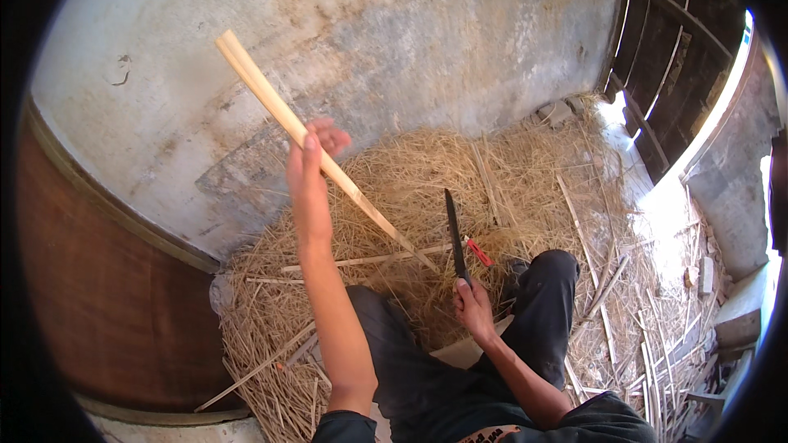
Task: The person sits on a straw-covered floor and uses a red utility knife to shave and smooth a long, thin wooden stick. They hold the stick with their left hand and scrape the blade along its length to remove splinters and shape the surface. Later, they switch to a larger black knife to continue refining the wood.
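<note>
My left hand (313, 166) is raised in front of the wall and supports a long pale wooden strip (271, 98). The thumb lies along the strip while the fingertips show loosely beyond it. The strip slants from upper left to lower right, broad and grooved at its upper end and narrowing toward the straw. My right hand (474, 308), near my right knee, is wrapped round the dark handle of a knife (453, 226). Its long black blade points up and away, beside the strip's thin end without visibly touching it. A small red-handled object (478, 252) lies just right of the blade.
Straw (394, 172) and loose thin sticks (648, 361) cover the floor around my legs. A stained plaster wall (394, 41) rises in front. To the left is a brown panel (107, 279); dark wooden boards (673, 49) stand at far right, with stones (556, 112) near them.
</note>
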Motion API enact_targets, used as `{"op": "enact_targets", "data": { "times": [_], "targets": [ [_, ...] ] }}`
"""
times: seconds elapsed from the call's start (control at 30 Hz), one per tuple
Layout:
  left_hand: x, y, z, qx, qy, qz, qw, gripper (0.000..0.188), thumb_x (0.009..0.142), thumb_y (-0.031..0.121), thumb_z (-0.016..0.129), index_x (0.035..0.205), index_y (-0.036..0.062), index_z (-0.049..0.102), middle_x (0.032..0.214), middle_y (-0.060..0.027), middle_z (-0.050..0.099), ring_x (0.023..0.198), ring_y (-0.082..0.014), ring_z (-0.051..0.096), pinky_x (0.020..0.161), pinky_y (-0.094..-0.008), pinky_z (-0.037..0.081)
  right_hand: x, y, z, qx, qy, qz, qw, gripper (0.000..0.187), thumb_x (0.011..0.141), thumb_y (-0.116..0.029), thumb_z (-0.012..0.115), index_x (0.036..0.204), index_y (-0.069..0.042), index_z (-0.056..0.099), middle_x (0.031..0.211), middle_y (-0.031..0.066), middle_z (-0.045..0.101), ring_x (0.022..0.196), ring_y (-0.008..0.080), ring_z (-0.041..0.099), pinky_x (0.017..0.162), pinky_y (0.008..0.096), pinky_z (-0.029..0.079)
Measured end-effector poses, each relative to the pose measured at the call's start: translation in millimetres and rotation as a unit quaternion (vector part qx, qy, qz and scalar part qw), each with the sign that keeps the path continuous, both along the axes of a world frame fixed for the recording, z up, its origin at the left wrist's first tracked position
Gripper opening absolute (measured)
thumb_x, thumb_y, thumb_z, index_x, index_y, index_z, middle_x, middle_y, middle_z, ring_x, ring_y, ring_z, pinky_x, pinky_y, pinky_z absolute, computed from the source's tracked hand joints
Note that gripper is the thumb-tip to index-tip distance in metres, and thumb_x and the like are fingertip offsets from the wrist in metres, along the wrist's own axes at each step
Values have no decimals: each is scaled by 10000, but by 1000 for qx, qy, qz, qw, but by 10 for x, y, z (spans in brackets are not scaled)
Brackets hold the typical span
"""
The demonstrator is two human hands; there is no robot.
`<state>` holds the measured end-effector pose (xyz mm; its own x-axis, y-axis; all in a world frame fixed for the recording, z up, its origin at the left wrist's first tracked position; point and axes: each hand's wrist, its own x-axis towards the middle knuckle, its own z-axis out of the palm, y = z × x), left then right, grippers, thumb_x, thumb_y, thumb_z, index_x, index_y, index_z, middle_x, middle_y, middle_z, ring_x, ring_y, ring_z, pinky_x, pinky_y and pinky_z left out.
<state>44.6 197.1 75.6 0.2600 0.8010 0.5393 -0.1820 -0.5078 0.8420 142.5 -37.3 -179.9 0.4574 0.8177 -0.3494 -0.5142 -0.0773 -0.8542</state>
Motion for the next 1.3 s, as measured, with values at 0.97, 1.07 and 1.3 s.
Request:
{"op": "enact_targets", "data": {
  "times": [0.97,1.07,1.3],
  "targets": [
    [648,453,1146,106,-137,-130,976,367,1120,408,388,851,160,360,625,46,262,483,-66,227,447,-263,163,92,679,197,124,-189,-191,955,339,1121,-364,441,998,-66,547,708,-5,502,569,102,444,510,320,354],
    [653,486,1097,110,-140,-130,975,373,1115,419,399,848,161,364,620,47,257,479,-65,225,446,-262,162,-258,669,-954,-17,-282,-80,956,330,1139,-373,394,975,-107,499,688,-31,440,510,74,385,452,262,320],
    [477,487,1097,60,-145,-213,964,398,1104,451,411,802,201,339,603,65,254,467,-51,182,426,-239,140,-3,789,146,29,-108,-30,993,365,1133,-373,410,936,-80,501,705,-19,446,596,93,431,523,291,363]
  ]
}}
